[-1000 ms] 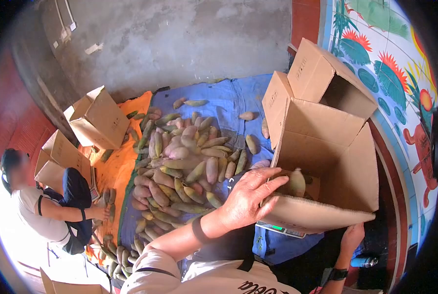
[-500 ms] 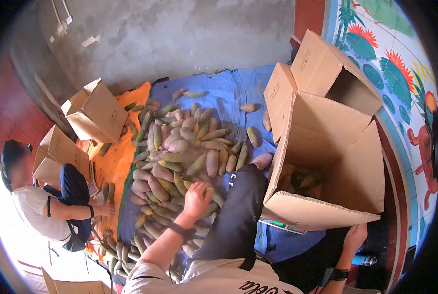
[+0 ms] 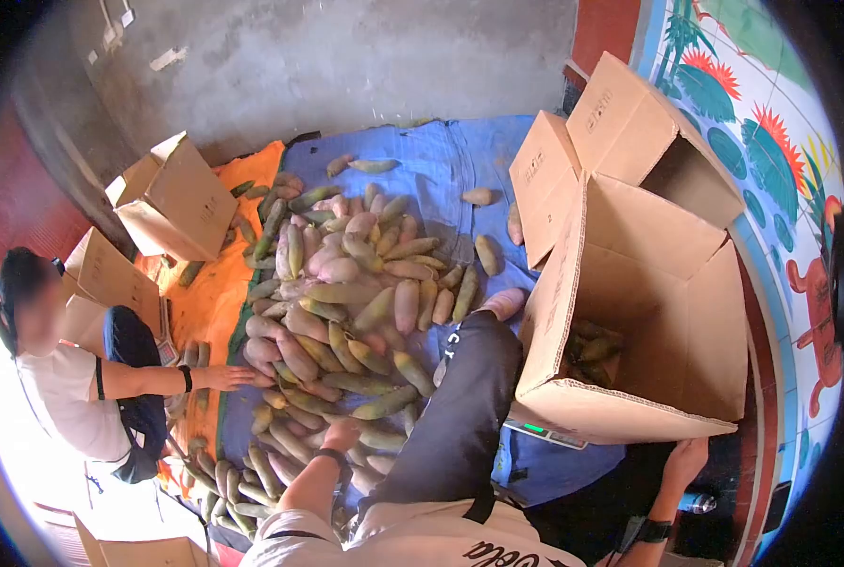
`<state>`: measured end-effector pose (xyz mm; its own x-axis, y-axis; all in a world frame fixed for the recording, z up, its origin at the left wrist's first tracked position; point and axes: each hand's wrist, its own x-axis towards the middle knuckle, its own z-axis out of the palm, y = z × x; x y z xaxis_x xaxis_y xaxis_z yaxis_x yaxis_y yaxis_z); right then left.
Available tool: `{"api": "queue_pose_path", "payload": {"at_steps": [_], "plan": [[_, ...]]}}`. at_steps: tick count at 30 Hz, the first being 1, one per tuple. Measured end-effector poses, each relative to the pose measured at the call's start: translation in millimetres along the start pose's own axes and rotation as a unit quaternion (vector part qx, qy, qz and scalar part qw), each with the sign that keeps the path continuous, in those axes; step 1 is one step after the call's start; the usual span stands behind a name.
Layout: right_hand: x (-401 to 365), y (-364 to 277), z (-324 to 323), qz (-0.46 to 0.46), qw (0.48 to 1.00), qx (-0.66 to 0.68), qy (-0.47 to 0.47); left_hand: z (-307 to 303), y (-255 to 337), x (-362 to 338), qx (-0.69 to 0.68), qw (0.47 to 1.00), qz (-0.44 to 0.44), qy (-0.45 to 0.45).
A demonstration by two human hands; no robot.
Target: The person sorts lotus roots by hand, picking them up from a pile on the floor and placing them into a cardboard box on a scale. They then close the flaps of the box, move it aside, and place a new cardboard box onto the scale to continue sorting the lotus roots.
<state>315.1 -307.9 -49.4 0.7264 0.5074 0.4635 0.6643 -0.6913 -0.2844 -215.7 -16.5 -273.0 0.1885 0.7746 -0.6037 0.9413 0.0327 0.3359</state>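
Observation:
A broad pile of long vegetables (image 3: 341, 293), green and pinkish, their kind not certain, spreads over a blue sheet. My left hand (image 3: 340, 436) reaches down among those at the near side of the pile; its fingers are too foreshortened to show a grip. On my right, a large open cardboard box (image 3: 644, 406) stands tilted on a scale (image 3: 535, 431) with a green-lit display. A few green vegetables (image 3: 592, 348) lie inside it. My right hand (image 3: 686, 463) is closed on the box's near right lower edge.
A co-worker (image 3: 72, 397) sits at the left, one hand (image 3: 228, 377) stretched to the pile. Cardboard boxes (image 3: 181, 203) stand by an orange sheet (image 3: 216, 317). Another open box (image 3: 630, 123) is behind mine. A bottle (image 3: 698, 503) lies at right.
My left hand has moved down and nearer to me, into the pile. The co-worker's hand has come right to the pile's edge. My right hand stays at the box.

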Motion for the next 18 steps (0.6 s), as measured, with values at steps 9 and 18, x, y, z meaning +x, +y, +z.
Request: {"api": "queue_pose_path", "payload": {"at_steps": [9,18], "plan": [[1.4,-2.5,0.1,0.021,0.999,-0.032,0.019,33.7,-25.1,20.6,0.007,0.996,-0.067,0.053],[0.7,1.9,2.9,0.017,0.999,-0.034,0.038,29.1,-14.1,52.5,0.028,0.994,-0.076,0.073]]}}
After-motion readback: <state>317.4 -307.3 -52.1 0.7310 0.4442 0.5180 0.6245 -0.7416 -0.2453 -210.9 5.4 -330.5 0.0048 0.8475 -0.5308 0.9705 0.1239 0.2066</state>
